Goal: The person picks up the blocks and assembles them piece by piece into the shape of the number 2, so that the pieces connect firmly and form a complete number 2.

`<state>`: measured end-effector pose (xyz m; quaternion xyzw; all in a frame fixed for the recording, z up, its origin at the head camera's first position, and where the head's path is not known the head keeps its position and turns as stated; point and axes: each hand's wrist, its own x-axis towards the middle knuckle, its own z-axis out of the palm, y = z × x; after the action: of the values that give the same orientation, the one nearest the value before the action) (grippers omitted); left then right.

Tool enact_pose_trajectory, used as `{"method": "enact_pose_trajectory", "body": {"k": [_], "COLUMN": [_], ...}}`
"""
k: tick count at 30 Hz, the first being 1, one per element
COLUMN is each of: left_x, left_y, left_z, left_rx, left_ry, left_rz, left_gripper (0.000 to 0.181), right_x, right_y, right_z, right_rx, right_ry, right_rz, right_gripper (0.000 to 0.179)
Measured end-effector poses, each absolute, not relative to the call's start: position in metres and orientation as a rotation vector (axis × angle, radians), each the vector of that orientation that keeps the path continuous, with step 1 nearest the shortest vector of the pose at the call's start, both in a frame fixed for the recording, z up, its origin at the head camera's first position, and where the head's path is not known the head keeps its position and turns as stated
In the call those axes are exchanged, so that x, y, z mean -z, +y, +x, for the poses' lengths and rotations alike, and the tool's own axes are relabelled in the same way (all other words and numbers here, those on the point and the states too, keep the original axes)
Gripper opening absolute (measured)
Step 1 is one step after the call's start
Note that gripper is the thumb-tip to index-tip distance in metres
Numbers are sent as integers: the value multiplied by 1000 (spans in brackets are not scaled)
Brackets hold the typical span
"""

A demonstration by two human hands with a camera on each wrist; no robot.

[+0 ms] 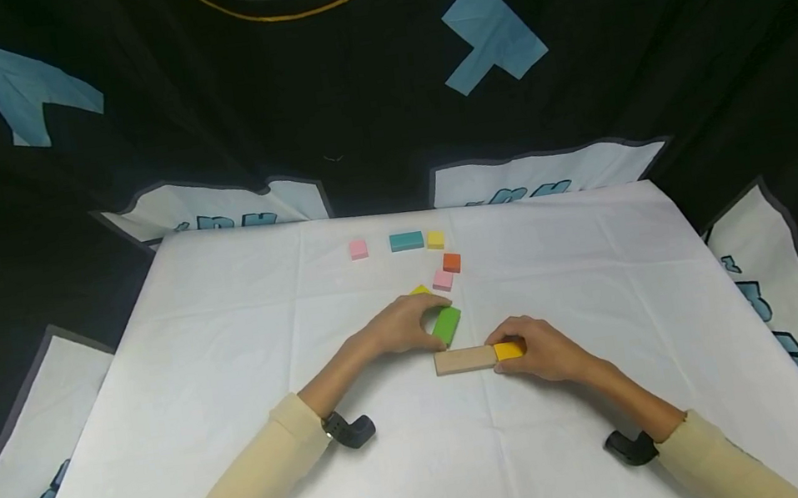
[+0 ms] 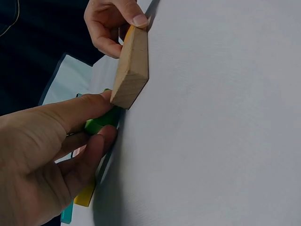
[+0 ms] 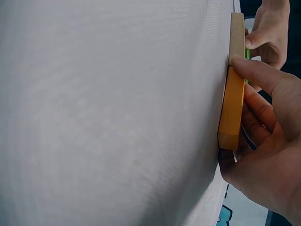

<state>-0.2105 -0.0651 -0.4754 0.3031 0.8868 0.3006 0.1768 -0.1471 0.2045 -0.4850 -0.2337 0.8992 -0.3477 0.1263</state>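
Note:
A green block (image 1: 447,325) lies slanted on the white table, and my left hand (image 1: 406,325) pinches it between thumb and fingers. Just in front of it is a plain wooden block (image 1: 464,360), its left end close to my left thumb. Against the right end of that block sits an orange-yellow block (image 3: 231,109), the two in one line. My right hand (image 1: 544,350) holds the orange-yellow block, with the thumb near the joint and fingers on the far side. A yellow block (image 1: 419,289) shows partly behind my left hand.
Beyond the hands, a pink block (image 1: 443,280), an orange block (image 1: 451,262), a small yellow block (image 1: 436,240) and a teal block (image 1: 406,241) form a bent row. Another pink block (image 1: 358,249) stands farther left. Dark cloth (image 1: 350,104) hangs past the table's far edge.

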Motion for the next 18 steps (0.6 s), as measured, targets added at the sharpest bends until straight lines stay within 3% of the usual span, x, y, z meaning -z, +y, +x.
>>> {"method": "enact_pose_trajectory", "body": {"k": [18], "left_x": [477], "left_y": [-63], "left_z": [-210], "left_rx": [-857], "left_ry": [2458], "left_rz": [871], "left_gripper": [69], "right_x": [484], "right_y": [202], "right_z": [-147], "right_rx": [1001], "right_ry": [2614], "right_rz": [-641], "right_gripper": [32]}}
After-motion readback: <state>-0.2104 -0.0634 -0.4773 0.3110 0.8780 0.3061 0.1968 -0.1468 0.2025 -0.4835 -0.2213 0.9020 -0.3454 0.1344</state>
